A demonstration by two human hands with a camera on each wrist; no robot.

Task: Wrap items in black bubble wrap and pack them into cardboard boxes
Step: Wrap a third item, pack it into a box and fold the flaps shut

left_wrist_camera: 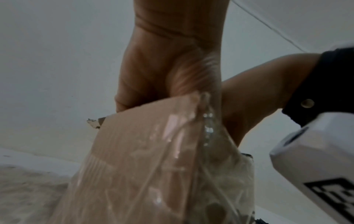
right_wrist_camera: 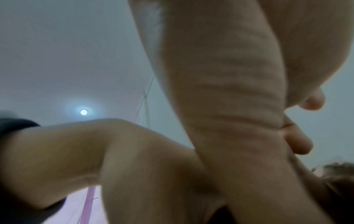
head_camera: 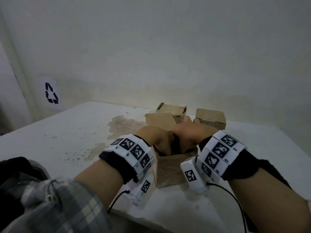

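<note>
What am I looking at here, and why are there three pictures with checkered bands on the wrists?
No robot: a person packing, wearing three cameras. The big picture comes from the head; the other two look up from each wrist. The bands carry printed markers. On the white table stand three cardboard boxes: the open near box, and two behind. The left hand and right hand reach into the near box, where something black shows. The fingers are hidden, so the grip is unclear.

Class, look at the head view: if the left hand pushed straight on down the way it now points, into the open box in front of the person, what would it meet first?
Most likely the dark wrapped item inside the near cardboard box: the left hand already dips into the opening, beside the right hand. Depth is unclear; it may already touch.
</note>
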